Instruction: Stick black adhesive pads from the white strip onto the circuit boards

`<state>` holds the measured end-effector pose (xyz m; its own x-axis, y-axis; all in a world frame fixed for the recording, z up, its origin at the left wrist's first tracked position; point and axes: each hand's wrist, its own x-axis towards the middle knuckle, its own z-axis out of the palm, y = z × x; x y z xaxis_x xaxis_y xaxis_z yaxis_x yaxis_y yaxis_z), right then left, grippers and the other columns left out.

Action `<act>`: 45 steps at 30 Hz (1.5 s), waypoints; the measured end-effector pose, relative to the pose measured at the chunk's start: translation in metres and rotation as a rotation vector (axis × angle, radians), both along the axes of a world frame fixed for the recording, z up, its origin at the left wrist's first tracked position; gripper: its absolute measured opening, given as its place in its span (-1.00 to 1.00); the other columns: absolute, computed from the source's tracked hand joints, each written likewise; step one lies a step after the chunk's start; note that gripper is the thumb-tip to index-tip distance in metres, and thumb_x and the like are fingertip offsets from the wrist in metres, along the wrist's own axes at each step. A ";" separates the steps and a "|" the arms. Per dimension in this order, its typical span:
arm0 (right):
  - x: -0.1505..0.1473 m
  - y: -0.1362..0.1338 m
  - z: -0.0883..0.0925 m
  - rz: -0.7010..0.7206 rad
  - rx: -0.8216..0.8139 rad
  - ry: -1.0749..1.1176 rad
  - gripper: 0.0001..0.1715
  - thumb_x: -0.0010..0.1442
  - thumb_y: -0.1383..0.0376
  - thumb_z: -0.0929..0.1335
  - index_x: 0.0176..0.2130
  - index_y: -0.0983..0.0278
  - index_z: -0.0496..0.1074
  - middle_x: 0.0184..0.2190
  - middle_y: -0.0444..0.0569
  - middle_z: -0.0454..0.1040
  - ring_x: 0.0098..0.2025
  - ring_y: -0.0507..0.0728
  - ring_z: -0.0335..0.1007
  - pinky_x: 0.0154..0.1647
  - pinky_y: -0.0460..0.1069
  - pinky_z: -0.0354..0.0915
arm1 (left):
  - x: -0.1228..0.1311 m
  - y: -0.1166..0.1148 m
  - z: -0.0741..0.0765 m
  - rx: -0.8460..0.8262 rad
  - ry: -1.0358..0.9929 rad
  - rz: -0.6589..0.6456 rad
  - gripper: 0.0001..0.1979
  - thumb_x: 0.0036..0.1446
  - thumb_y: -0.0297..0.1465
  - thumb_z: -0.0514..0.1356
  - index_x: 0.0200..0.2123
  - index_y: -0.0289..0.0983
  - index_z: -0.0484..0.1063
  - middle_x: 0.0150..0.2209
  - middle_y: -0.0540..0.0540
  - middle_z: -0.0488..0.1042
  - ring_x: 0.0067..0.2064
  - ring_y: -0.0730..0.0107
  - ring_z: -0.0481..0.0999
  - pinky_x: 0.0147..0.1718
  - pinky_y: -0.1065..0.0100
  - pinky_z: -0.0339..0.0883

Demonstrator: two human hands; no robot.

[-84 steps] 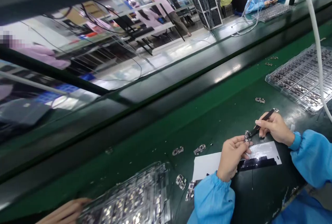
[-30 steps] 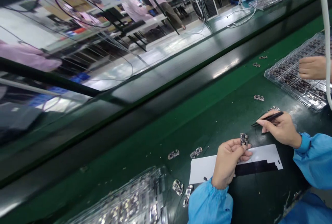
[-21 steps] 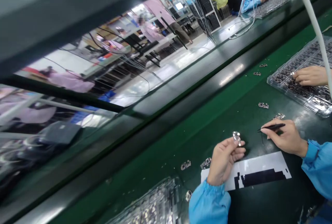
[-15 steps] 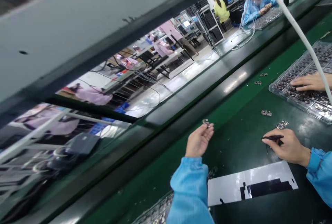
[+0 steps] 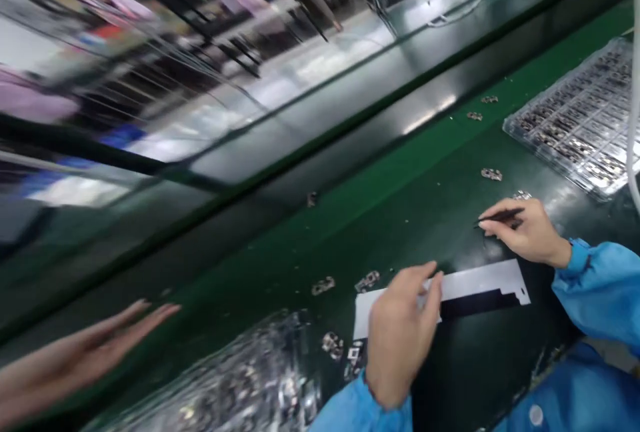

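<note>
My left hand is over a white backing sheet with black cut-out film on it. Its fingers are bent and slightly apart, and no held object shows between them. Whether the fingertips touch the sheet is unclear. To the right, my right hand grips dark tweezers, their tips pointing left above the bench. Small circuit boards lie near my hands: one beyond the tweezers, another at the sheet's upper left corner, and one left of my left wrist.
A co-worker's open hand reaches in from the left, blurred. Clear plastic trays of parts lie at right and lower left. One small board is near the rail. A white cable hangs at the right.
My left hand has let go of the small circuit board and moved down to the sheet. The hand over the right tray is gone; another hand appears at left. The view has shifted.
</note>
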<state>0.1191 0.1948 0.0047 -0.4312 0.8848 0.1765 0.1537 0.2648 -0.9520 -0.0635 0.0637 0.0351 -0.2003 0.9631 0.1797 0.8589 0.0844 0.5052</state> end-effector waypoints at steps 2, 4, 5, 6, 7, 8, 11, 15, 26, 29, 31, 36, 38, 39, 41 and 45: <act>0.003 0.001 0.006 0.036 -0.148 0.026 -0.73 0.03 0.17 0.42 -0.42 0.36 0.47 -0.56 -0.01 0.51 -0.52 0.09 0.49 -0.56 -0.08 0.40 | 0.032 -0.018 -0.006 0.035 0.076 -0.208 -0.83 0.18 -0.42 0.11 -0.24 -0.30 0.49 -0.35 -0.09 0.52 -0.34 0.37 0.49 -0.33 0.35 0.39; 0.011 -0.003 0.011 0.079 -0.280 0.029 -0.67 -0.02 0.13 0.45 -0.43 0.37 0.45 -0.59 -0.02 0.49 -0.54 0.09 0.48 -0.57 -0.08 0.40 | 0.055 -0.033 -0.013 0.049 0.126 -0.335 -0.83 0.18 -0.48 0.08 -0.25 -0.32 0.48 -0.42 -0.07 0.47 -0.40 0.40 0.46 -0.43 0.39 0.37; 0.017 -0.006 0.013 0.102 -0.346 0.021 -0.65 -0.04 0.12 0.46 -0.43 0.37 0.43 -0.62 -0.03 0.48 -0.56 0.09 0.47 -0.59 -0.08 0.40 | 0.062 -0.038 -0.016 0.051 0.150 -0.370 -0.83 0.18 -0.50 0.08 -0.24 -0.33 0.47 -0.45 -0.05 0.44 -0.43 0.41 0.44 -0.47 0.40 0.35; 0.024 -0.011 0.014 0.119 -0.407 0.012 -0.64 -0.05 0.11 0.46 -0.42 0.37 0.41 -0.64 -0.05 0.47 -0.58 0.09 0.47 -0.60 -0.08 0.40 | 0.068 -0.042 -0.019 0.053 0.175 -0.397 -0.83 0.17 -0.51 0.09 -0.23 -0.33 0.47 -0.46 -0.05 0.42 -0.45 0.41 0.42 -0.51 0.39 0.34; 0.031 -0.015 0.014 0.133 -0.458 0.000 -0.63 -0.06 0.12 0.47 -0.41 0.36 0.39 -0.65 -0.07 0.47 -0.59 0.09 0.46 -0.60 -0.08 0.40 | 0.072 -0.044 -0.022 0.053 0.202 -0.419 -0.82 0.16 -0.52 0.09 -0.20 -0.34 0.46 -0.46 -0.04 0.40 -0.46 0.41 0.41 -0.53 0.38 0.33; 0.038 -0.020 0.014 0.141 -0.495 -0.014 -0.62 -0.07 0.12 0.48 -0.41 0.35 0.38 -0.66 -0.08 0.47 -0.60 0.08 0.46 -0.60 -0.08 0.40 | 0.075 -0.045 -0.024 0.049 0.232 -0.435 -0.80 0.16 -0.52 0.10 -0.17 -0.34 0.45 -0.46 -0.04 0.40 -0.46 0.39 0.41 -0.54 0.37 0.33; 0.057 -0.029 0.012 0.144 -0.536 -0.068 -0.63 -0.08 0.14 0.49 -0.42 0.35 0.35 -0.67 -0.08 0.47 -0.62 0.07 0.45 -0.60 -0.08 0.40 | 0.080 -0.042 -0.027 0.002 0.320 -0.458 -0.71 0.17 -0.47 0.10 -0.03 -0.33 0.39 -0.43 -0.04 0.39 -0.43 0.33 0.42 -0.57 0.32 0.32; 0.065 -0.032 0.010 0.152 -0.536 -0.099 -0.63 -0.07 0.14 0.49 -0.41 0.36 0.37 -0.66 -0.08 0.48 -0.63 0.04 0.43 -0.57 -0.09 0.40 | 0.082 -0.036 -0.027 -0.093 0.376 -0.461 -0.65 0.19 -0.43 0.07 0.05 -0.28 0.33 -0.40 -0.04 0.36 -0.41 0.32 0.42 -0.59 0.34 0.31; 0.061 -0.031 0.003 0.223 -0.536 -0.098 -0.63 -0.10 0.16 0.50 -0.42 0.34 0.36 -0.66 -0.13 0.45 -0.60 0.02 0.44 -0.58 -0.13 0.37 | 0.081 -0.031 -0.026 -0.207 0.365 -0.488 -0.64 0.22 -0.40 0.01 0.09 -0.24 0.28 -0.36 -0.06 0.36 -0.39 0.35 0.41 -0.57 0.38 0.30; 0.061 -0.030 0.005 0.240 -0.546 -0.110 -0.65 -0.06 0.17 0.48 -0.41 0.35 0.35 -0.66 -0.13 0.45 -0.60 0.01 0.44 -0.56 -0.13 0.38 | 0.080 -0.031 -0.025 -0.209 0.361 -0.484 -0.64 0.22 -0.40 0.01 0.08 -0.24 0.29 -0.37 -0.05 0.35 -0.39 0.35 0.42 -0.57 0.38 0.30; 0.061 -0.030 0.006 0.249 -0.557 -0.113 -0.65 -0.06 0.18 0.49 -0.41 0.35 0.35 -0.65 -0.13 0.45 -0.60 0.01 0.44 -0.56 -0.13 0.38 | 0.080 -0.031 -0.026 -0.210 0.360 -0.486 -0.64 0.22 -0.40 0.01 0.08 -0.24 0.29 -0.37 -0.05 0.35 -0.39 0.35 0.42 -0.57 0.38 0.31; 0.062 -0.029 0.007 0.252 -0.561 -0.117 -0.67 -0.05 0.19 0.48 -0.40 0.35 0.36 -0.65 -0.13 0.46 -0.59 0.01 0.45 -0.55 -0.14 0.38 | 0.080 -0.031 -0.027 -0.203 0.359 -0.486 -0.64 0.22 -0.40 0.00 0.08 -0.24 0.29 -0.38 -0.05 0.35 -0.40 0.34 0.43 -0.57 0.37 0.30; 0.063 -0.029 0.007 0.258 -0.559 -0.121 -0.67 -0.06 0.19 0.48 -0.40 0.35 0.36 -0.65 -0.13 0.46 -0.59 0.02 0.45 -0.55 -0.13 0.38 | 0.080 -0.031 -0.027 -0.202 0.357 -0.485 -0.64 0.22 -0.40 0.00 0.08 -0.24 0.29 -0.38 -0.05 0.35 -0.40 0.35 0.42 -0.57 0.38 0.30; 0.062 -0.029 0.007 0.260 -0.557 -0.121 -0.66 -0.06 0.19 0.49 -0.39 0.34 0.36 -0.65 -0.13 0.46 -0.59 0.02 0.45 -0.55 -0.12 0.39 | 0.080 -0.031 -0.027 -0.202 0.357 -0.485 -0.64 0.22 -0.40 0.00 0.08 -0.24 0.29 -0.38 -0.05 0.36 -0.40 0.36 0.42 -0.57 0.38 0.30; 0.062 -0.029 0.007 0.259 -0.555 -0.118 -0.66 -0.08 0.19 0.49 -0.40 0.34 0.36 -0.65 -0.13 0.46 -0.59 0.02 0.45 -0.55 -0.12 0.39 | 0.080 -0.030 -0.027 -0.204 0.357 -0.486 -0.65 0.22 -0.40 0.00 0.07 -0.25 0.29 -0.38 -0.06 0.36 -0.40 0.37 0.42 -0.56 0.39 0.30; 0.062 -0.029 0.007 0.254 -0.560 -0.117 -0.67 -0.07 0.19 0.49 -0.40 0.34 0.37 -0.66 -0.14 0.46 -0.60 0.02 0.45 -0.57 -0.14 0.38 | 0.080 -0.031 -0.027 -0.203 0.354 -0.486 -0.65 0.22 -0.40 0.00 0.07 -0.25 0.30 -0.38 -0.05 0.35 -0.40 0.37 0.41 -0.56 0.39 0.30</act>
